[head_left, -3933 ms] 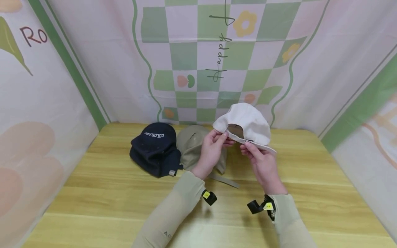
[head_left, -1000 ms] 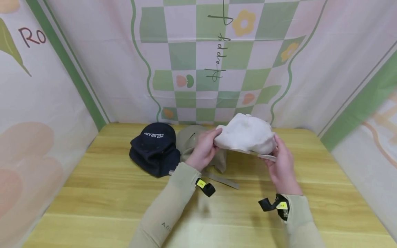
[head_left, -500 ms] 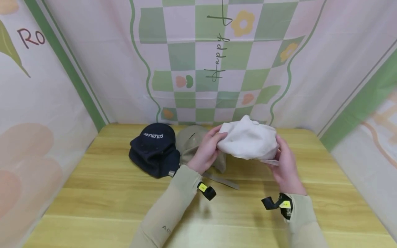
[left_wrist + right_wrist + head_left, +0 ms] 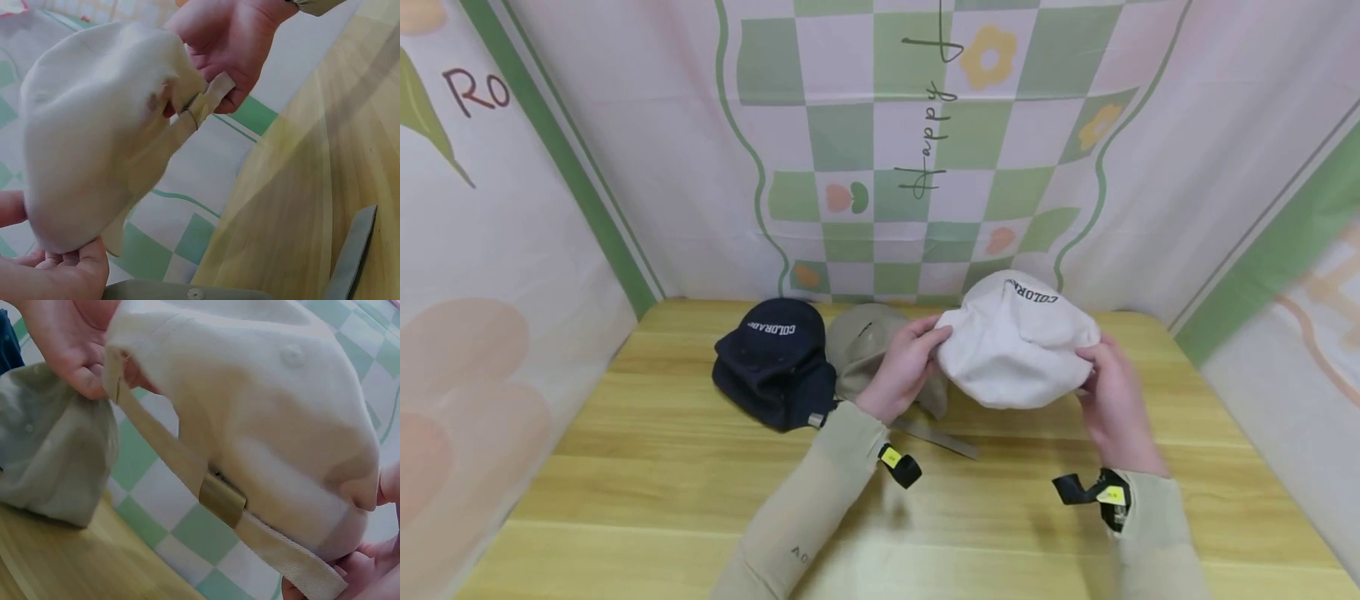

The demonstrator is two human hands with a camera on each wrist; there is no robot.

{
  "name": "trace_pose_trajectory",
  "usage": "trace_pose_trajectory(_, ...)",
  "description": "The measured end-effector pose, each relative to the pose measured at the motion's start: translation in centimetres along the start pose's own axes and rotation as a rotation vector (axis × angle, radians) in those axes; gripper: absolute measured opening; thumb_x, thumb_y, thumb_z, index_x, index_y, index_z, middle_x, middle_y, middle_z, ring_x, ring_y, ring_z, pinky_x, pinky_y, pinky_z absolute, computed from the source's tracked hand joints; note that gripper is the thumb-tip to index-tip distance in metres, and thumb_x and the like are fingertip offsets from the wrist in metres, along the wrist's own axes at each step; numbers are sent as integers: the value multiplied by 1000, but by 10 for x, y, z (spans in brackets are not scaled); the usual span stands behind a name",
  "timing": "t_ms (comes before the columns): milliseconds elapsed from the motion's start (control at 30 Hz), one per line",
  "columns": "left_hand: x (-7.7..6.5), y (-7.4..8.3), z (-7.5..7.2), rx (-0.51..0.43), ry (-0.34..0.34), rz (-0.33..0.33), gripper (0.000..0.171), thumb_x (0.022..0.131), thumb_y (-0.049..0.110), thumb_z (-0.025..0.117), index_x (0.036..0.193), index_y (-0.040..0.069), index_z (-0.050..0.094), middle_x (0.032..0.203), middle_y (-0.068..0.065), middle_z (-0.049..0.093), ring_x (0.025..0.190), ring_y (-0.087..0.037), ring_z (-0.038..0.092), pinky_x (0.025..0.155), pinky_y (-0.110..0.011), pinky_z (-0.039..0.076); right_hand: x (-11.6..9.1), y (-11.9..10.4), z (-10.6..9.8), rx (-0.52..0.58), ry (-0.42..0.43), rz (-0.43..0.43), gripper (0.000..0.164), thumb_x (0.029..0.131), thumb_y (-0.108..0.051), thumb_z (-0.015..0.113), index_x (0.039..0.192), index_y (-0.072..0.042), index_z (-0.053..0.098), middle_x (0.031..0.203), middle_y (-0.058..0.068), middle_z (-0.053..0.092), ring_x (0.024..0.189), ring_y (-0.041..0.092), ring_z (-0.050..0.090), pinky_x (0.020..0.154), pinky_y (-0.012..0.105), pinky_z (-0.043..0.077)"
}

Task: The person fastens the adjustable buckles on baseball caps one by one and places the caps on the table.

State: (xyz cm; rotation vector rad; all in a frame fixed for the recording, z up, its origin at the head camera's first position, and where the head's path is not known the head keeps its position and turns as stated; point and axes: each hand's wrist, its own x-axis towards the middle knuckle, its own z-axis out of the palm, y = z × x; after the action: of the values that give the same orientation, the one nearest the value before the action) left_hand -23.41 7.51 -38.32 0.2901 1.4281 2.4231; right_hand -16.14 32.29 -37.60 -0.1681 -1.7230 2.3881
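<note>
A white baseball cap (image 4: 1015, 350) with dark lettering on its front is held up above the table in the head view. My left hand (image 4: 902, 367) pinches its left edge, thumb on top. At the opposite edge my right hand (image 4: 1116, 404) grips the cap, with its thumb on the cloth. The right wrist view shows the cap's back strap (image 4: 281, 550) and a brass-coloured buckle (image 4: 223, 499) below the rear opening. Beside the left hand lies a khaki cap (image 4: 861, 342), partly hidden by that hand.
A navy cap (image 4: 775, 358) with white lettering lies left of the khaki cap on the wooden table (image 4: 662, 500). The khaki cap's loose strap (image 4: 943, 439) stretches over the wood. Printed curtains (image 4: 838, 137) stand behind and at both sides.
Both hands have moved from the white cap's back strap to its two sides. The cap has tilted, and its front lettering has come into view. The right hand has shifted right.
</note>
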Motion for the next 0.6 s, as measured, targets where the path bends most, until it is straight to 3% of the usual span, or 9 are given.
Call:
trace_pose_trajectory(133,2,-2,3,40,4,0,35,102,5,59,133,-11,58,117,-14,67,90,-13,64,78,-23,53,2,-3,-7,10,8,-24,23,106,-3,45,128,-10,48,103,-2,57,75,9,54,64,20,47)
trace_pose_trajectory(267,4,-5,8,86,5,-15,32,102,5,59,130,-12,60,105,-8,68,83,-11,62,74,-22,52,5,-7,-13,0,5,-41,27,106,-2,43,130,-11,48,111,0,54,80,9,55,66,19,48)
trace_pose_trajectory(467,7,-12,13,171,-69,-84,32,104,9,57,127,-13,61,88,-2,64,71,-8,56,64,-18,47,11,-14,-22,-4,-7,-64,29,105,-1,41,130,-12,49,124,2,49,96,11,54,77,19,50)
trace_pose_trajectory(600,10,-18,16,190,-112,-118,34,105,10,56,130,-12,60,91,-3,66,75,-9,59,67,-18,49,13,-16,-28,10,-28,-62,25,105,-2,46,125,-11,58,114,1,59,88,11,59,73,20,52)
